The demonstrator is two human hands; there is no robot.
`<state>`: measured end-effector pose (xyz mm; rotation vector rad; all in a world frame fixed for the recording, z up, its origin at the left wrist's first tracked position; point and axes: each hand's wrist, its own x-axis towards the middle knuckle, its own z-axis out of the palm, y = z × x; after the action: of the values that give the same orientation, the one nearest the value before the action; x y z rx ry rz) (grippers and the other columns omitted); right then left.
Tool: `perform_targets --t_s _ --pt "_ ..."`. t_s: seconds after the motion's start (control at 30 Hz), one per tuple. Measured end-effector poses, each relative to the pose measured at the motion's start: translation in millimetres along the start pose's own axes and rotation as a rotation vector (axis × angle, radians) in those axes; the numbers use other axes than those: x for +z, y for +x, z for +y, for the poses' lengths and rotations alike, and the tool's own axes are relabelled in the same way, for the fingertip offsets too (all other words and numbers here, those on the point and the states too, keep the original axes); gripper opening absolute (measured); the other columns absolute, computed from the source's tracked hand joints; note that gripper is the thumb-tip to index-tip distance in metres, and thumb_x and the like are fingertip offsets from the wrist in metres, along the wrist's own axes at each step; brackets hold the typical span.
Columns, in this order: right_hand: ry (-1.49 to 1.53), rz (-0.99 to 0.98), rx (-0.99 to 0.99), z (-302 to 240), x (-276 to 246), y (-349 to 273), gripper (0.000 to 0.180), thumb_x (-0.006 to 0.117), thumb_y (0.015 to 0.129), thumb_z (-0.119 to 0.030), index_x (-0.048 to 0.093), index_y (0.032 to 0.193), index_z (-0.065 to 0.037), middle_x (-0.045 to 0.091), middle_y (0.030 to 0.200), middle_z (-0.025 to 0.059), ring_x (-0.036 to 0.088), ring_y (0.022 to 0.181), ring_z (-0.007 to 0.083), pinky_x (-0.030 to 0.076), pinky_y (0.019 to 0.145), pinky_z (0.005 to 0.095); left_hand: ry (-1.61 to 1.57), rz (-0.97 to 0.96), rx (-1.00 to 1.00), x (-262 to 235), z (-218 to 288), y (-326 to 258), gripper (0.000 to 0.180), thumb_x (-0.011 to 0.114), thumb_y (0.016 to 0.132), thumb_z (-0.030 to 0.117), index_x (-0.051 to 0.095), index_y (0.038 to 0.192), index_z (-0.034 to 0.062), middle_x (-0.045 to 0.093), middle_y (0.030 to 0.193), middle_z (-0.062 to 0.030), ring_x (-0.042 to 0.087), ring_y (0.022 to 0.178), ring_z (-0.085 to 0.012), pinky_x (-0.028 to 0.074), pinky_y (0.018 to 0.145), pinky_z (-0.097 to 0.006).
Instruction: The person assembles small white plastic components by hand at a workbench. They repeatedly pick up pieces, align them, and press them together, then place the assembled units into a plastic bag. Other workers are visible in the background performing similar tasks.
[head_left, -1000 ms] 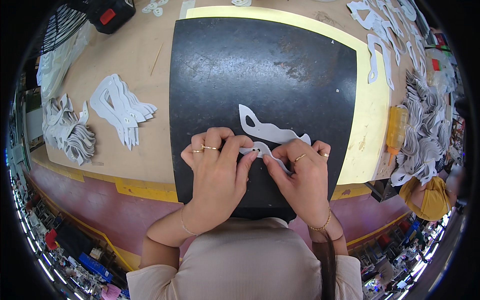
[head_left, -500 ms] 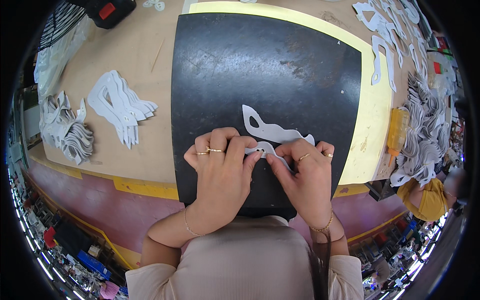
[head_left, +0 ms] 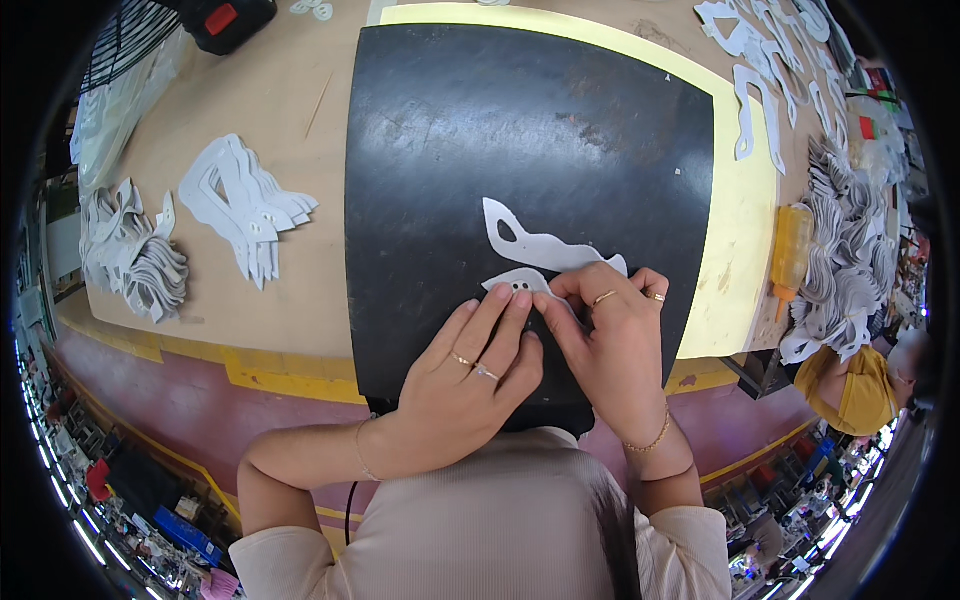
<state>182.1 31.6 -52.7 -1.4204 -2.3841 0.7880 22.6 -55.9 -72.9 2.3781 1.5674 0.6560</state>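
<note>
Closely paired, two bare hands are set over one small white curved strip of flat sheet material with small dark holes (head_left: 520, 276), which lies near the front of one black rubber-like mat (head_left: 520, 120). By the left hand (head_left: 450, 395), on which two rings are worn, the strip is pressed under extended fingertips, its grip left unclosed. By the right hand (head_left: 620, 330), also with two rings, the strip's right end is held in a closed grip between thumb and finger. Just beyond, one white wavy-edged piece with an oval opening (head_left: 545, 248) is laid flat. Under the mat one pale yellow sheet (head_left: 730, 260) is seen, spread on one brown bench (head_left: 270, 100). At left, one fanned white stack (head_left: 250, 190) and one crumpled pile (head_left: 145, 270) are placed; at right, one amber bottle (head_left: 790, 250). Farther off, one thin stick (head_left: 319, 105) is seen.
</note>
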Motion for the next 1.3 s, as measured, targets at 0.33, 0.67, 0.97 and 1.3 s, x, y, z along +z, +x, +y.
perform_targets --t_s 0.33,0.67,0.97,1.3 --pt "-0.029 0.065 -0.045 2.7 -5.4 2.7 0.013 0.079 0.078 -0.015 0.073 0.087 -0.01 0.053 0.098 0.0017 0.049 0.092 0.0207 0.028 0.084 0.0383 0.175 -0.042 -0.018 -1.0 14.5 6.0 0.016 0.062 0.086 0.007 0.062 0.102 0.0076 0.059 0.129 -0.0211 0.058 0.122 -0.038 0.051 0.096 -0.046" --pt "-0.042 0.034 -0.045 5.6 -5.3 9.2 0.013 0.08 0.077 -0.016 0.072 0.085 -0.01 0.053 0.098 0.001 0.049 0.095 0.0206 0.028 0.086 0.0381 0.194 -0.05 -0.013 1.6 15.5 4.9 0.014 0.061 0.086 0.012 0.062 0.099 0.0064 0.057 0.13 -0.0227 0.055 0.124 -0.041 0.05 0.098 -0.047" --pt "-0.122 -0.12 -0.071 0.1 -22.1 29.6 0.013 0.08 0.071 -0.015 0.07 0.077 -0.01 0.052 0.099 0.0002 0.048 0.097 0.0219 0.029 0.087 0.0405 0.234 -0.061 -0.006 3.1 15.9 5.4 0.01 0.062 0.086 0.014 0.061 0.094 0.0103 0.058 0.129 -0.0192 0.056 0.124 -0.0404 0.05 0.098 -0.046" --pt "-0.091 -0.221 -0.157 8.4 -26.3 43.9 0.014 0.081 0.072 -0.016 0.07 0.074 -0.009 0.052 0.099 0.0009 0.048 0.098 0.0221 0.03 0.089 0.0418 0.285 -0.039 -0.011 5.2 18.9 8.5 0.016 0.063 0.084 0.012 0.062 0.101 0.0111 0.06 0.126 -0.0195 0.058 0.122 -0.0407 0.052 0.094 -0.046"
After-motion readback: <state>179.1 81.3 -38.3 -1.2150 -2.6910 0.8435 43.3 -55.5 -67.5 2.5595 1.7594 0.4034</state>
